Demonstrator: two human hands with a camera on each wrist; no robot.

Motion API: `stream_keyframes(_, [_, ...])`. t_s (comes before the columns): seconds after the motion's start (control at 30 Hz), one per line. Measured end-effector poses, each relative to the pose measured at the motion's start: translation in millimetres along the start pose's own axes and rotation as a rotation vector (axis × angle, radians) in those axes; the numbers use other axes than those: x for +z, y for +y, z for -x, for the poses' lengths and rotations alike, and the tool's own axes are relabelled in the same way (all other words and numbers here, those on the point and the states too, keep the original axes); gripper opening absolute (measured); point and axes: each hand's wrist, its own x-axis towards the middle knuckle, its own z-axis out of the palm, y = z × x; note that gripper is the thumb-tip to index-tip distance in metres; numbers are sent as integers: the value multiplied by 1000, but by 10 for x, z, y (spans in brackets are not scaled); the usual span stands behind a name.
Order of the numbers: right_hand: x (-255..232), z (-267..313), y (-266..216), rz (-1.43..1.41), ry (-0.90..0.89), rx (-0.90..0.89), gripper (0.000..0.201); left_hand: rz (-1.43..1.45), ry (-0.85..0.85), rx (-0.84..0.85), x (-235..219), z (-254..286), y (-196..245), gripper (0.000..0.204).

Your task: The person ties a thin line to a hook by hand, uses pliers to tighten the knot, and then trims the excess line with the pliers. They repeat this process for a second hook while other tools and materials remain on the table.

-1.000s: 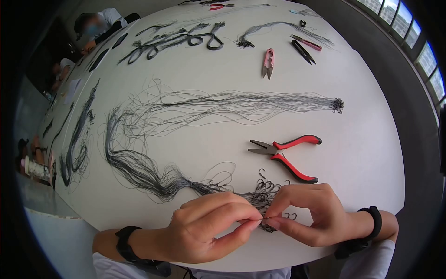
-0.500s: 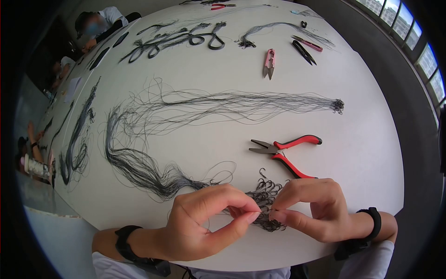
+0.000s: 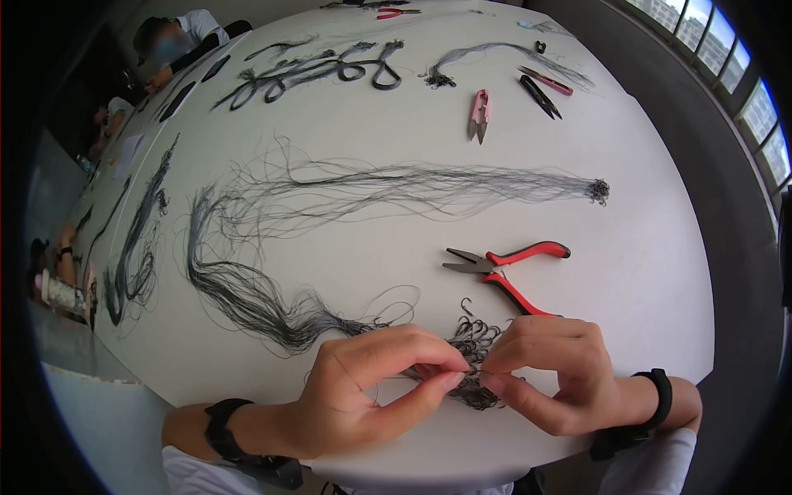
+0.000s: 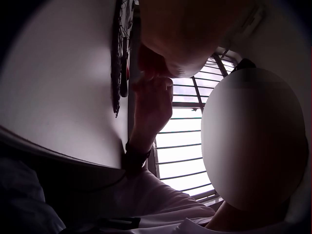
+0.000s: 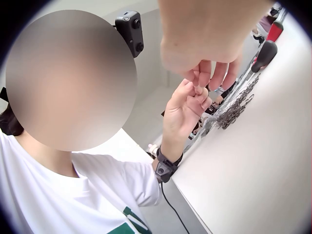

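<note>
A tangle of small black hooks [image 3: 473, 340] on thin dark lines lies at the near edge of the white table [image 3: 643, 272]. My left hand [image 3: 456, 377] pinches a strand of it between thumb and forefinger. My right hand [image 3: 492, 382] pinches the same spot from the other side, fingertips almost touching. What lies between the fingertips is too small to make out. The right wrist view shows the left hand [image 5: 187, 109] beside the hooks [image 5: 237, 108]. The left wrist view shows the right hand [image 4: 152, 100] next to the dark tangle [image 4: 118, 63].
Red-handled pliers [image 3: 513, 272] lie just beyond my right hand. The hooks' long line bundle [image 3: 239, 293] trails left. A second bundle [image 3: 412, 186] crosses mid-table. Pink snips [image 3: 479, 111] and more tools and bundles lie farther back. Other people sit at the far left.
Both hands have shifted slightly up over the hook tangle while still pinching tip to tip. The left fingers have closed a little tighter since half a second ago.
</note>
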Motion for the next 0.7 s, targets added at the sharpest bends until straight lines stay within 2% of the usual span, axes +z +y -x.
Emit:
stream_keyframes(0.03, [-17,-9,-1,30,3,-7,8,-1,3,4,7,-12,-10,13])
stream_keyframes(0.1, [-65,-11,30,47,35,51,6,434,165,83,24,-69,-48,23])
stream_keyframes(0.13, [-96,-16,46,62,71,114,5,526,104,89,-110,-108,-53,36])
stream_keyframes(0.17, [-144,-40,54,108,90,158,4,693,130,38,-212,-143,7,37])
stream_keyframes(0.23, [-241,-89,112,104,155,223,6,968,278,36,-367,-225,69,42])
stream_keyframes(0.27, [-291,-116,137,110,190,245,7,981,268,45,-453,-265,56,42])
stream_keyframes(0.33, [-397,-160,201,91,229,305,11,1053,359,195,-641,-318,-10,43])
stream_keyframes(0.47, [-647,-232,321,163,305,382,13,1270,459,220,-969,-337,-184,49])
stream_keyframes(0.53, [-786,-268,405,112,400,432,12,1272,585,262,-1121,-320,-280,64])
stream_keyframes(0.57, [-871,-278,443,155,423,475,12,1274,589,265,-1211,-304,-315,64])
stream_keyframes(0.63, [-1013,-265,581,291,491,535,15,1282,785,287,-1392,-263,-381,71])
stream_keyframes(0.67, [-1088,-243,663,358,509,568,17,1284,786,290,-1479,-231,-426,71])
stream_keyframes(0.7, [-1145,-208,752,360,508,567,17,1269,859,299,-1562,-199,-473,72])
